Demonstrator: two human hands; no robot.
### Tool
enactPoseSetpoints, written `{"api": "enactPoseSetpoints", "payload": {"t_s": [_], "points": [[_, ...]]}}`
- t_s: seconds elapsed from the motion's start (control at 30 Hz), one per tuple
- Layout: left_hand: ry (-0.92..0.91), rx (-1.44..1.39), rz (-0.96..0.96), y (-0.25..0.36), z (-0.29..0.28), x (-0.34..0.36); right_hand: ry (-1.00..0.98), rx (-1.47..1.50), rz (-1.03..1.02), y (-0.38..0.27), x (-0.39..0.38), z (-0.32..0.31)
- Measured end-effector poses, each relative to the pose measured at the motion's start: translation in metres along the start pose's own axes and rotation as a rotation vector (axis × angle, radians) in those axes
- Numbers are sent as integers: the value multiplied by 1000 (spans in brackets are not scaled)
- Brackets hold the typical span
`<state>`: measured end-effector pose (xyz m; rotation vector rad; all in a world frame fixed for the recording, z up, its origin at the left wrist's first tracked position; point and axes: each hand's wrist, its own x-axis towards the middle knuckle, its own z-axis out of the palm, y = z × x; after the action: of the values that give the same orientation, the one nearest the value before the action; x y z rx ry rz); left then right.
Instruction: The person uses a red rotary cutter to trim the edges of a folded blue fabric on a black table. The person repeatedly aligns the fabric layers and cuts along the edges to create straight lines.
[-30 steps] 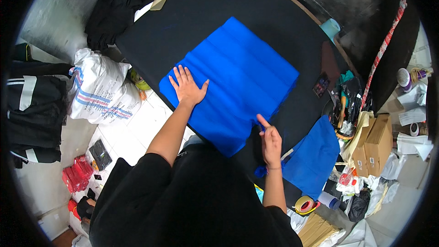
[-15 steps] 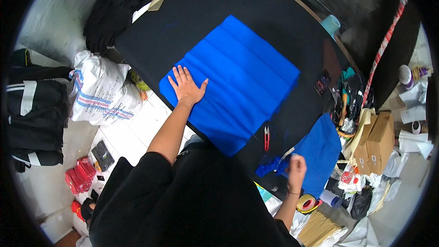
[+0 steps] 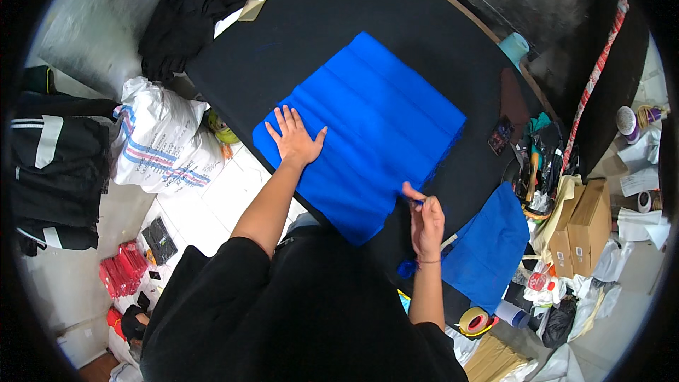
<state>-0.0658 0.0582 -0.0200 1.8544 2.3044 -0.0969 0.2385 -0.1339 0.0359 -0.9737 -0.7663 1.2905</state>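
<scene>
A large blue cloth [image 3: 382, 102] with creases lies on the black-covered table. My left hand [image 3: 297, 140] rests flat on its left part, fingers spread. At the cloth's lower right edge, where loose threads fray out, my right hand [image 3: 428, 230] is raised with its fingers curled. A small tuft of blue thread [image 3: 419, 202] shows at those fingertips. The red thread snips are not visible now; my right hand covers the place where they lay. To the right of my right wrist, a second, smaller blue cloth [image 3: 488, 247] drapes over the table's edge.
A phone [image 3: 501, 134] and a basket of tools and black plastic [image 3: 539, 170] sit at the right. Tape rolls [image 3: 474, 320] lie at the near right. A white sack [image 3: 166, 138] stands left of the table. Cardboard boxes [image 3: 589, 219] are farther right.
My right hand has moved up and left from the small blue cloth and thread pile to the large cloth's edge, passing over the snips. My left hand stays on the cloth.
</scene>
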Motion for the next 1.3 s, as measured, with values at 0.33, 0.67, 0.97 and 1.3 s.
{"api": "enactPoseSetpoints", "payload": {"t_s": [0.33,0.67,0.97,1.3], "points": [[-57,-6,-18,-2,1,3,517,104,162,-56,-94,-110],[-28,9,-13,-2,3,2,-123,-1648,253,-50,-72,-31],[-59,31,-8,2,-5,0,-111,-488,48,-24,-9,-9],[-81,18,-31,4,0,5,267,20,207,-5,-27,-13]]}}
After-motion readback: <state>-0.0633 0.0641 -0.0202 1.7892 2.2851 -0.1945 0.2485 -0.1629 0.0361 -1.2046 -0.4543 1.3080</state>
